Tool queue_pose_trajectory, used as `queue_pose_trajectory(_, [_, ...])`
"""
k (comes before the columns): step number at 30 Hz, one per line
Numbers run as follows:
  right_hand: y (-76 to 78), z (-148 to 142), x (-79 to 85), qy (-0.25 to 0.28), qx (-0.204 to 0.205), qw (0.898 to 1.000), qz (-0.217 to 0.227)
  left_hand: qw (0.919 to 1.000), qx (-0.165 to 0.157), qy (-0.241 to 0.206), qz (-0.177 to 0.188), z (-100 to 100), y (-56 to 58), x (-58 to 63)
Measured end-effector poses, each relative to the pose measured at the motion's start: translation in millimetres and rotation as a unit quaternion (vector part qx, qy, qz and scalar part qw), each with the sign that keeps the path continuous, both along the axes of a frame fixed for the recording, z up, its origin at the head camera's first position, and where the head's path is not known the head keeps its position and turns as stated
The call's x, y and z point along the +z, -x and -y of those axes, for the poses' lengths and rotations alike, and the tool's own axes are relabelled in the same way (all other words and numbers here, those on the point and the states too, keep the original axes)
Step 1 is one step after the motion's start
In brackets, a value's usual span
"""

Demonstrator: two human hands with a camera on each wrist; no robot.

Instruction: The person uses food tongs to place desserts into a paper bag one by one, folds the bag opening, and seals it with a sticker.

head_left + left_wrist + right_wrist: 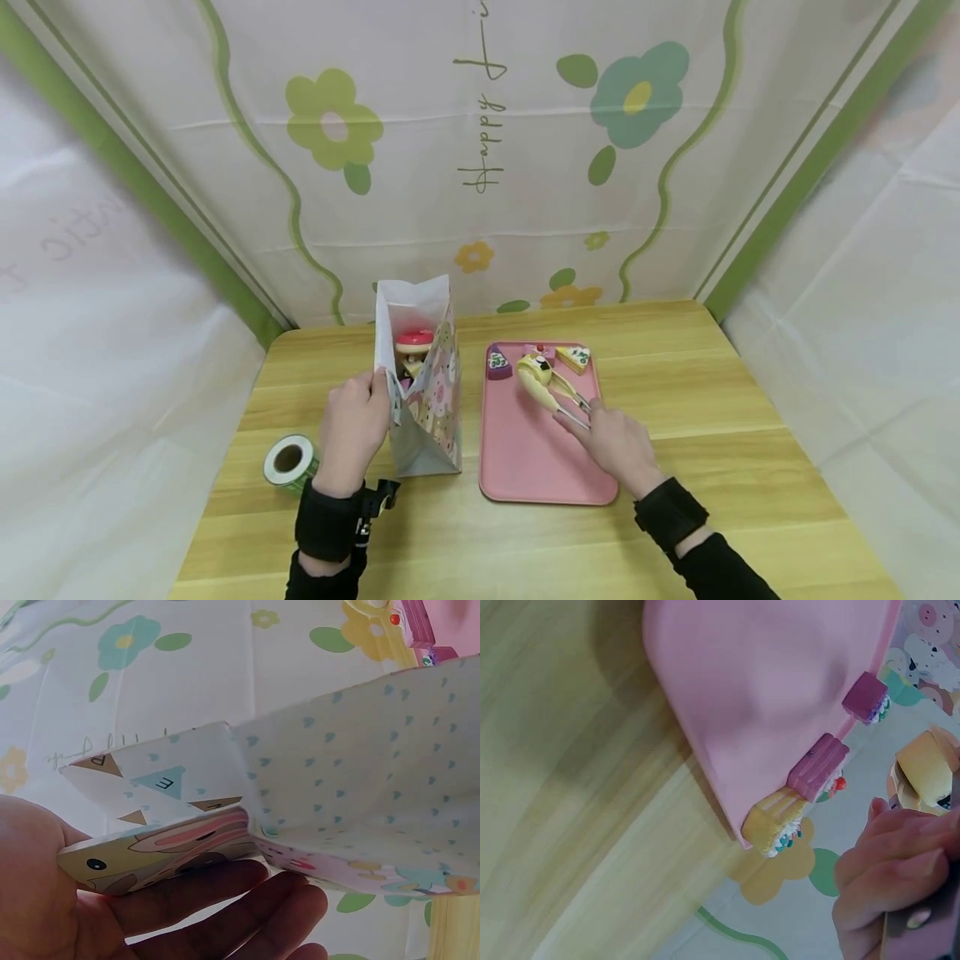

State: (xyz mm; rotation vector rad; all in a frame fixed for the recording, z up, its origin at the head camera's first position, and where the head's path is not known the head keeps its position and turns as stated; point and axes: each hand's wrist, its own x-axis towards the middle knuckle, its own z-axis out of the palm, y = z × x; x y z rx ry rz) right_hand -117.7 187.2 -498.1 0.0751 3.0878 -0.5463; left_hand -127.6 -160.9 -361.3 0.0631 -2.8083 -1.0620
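Note:
My left hand (351, 433) pinches the near left rim of an upright paper bag (438, 400) with cartoon prints. In the left wrist view, the thumb is on one side of the paper and the fingers lie beneath. Inside the open bag sits a red-topped toy treat (415, 338) with other pieces partly hidden. My right hand (618, 446) holds cream-tipped metal tongs (537, 392). Between the tong tips is a small pale yellow toy cake (534, 367) with a dark mark, above the pink tray (540, 454). The right wrist view shows this cake beyond my curled fingers.
Along the tray's far edge lie a purple cake slice (498, 364), a pink cake (551, 352) and a yellow cake slice (574, 359). A roll of green stickers or tape (291, 461) stands left of my left hand. Patterned cloth (420, 200) hangs behind the wooden table (697, 400).

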Motion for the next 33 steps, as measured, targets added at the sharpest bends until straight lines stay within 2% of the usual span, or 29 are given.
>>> queue_pose_trajectory(8, [1.1, 4, 10.1, 0.014, 0.006, 1.0, -0.027, 0.9999, -0.003, 0.005, -0.008, 0, -0.8, 0.3])
queue_pose_trajectory(20, [4.2, 14, 33.9, 0.039, 0.016, 0.997, -0.058, 1.0, -0.002, 0.008, -0.005, 1, -2.7, 2.2])
queue_pose_trajectory(27, [10.5, 19, 51.9, 0.051, 0.008, 0.997, -0.06, 0.9999, 0.0, 0.007, -0.009, 2, -3.2, 1.6])
queue_pose_trajectory(33, [15.0, 25, 72.7, 0.057, 0.026, 0.995, -0.084, 1.0, 0.0, 0.006, -0.007, 1, -3.6, 1.6])
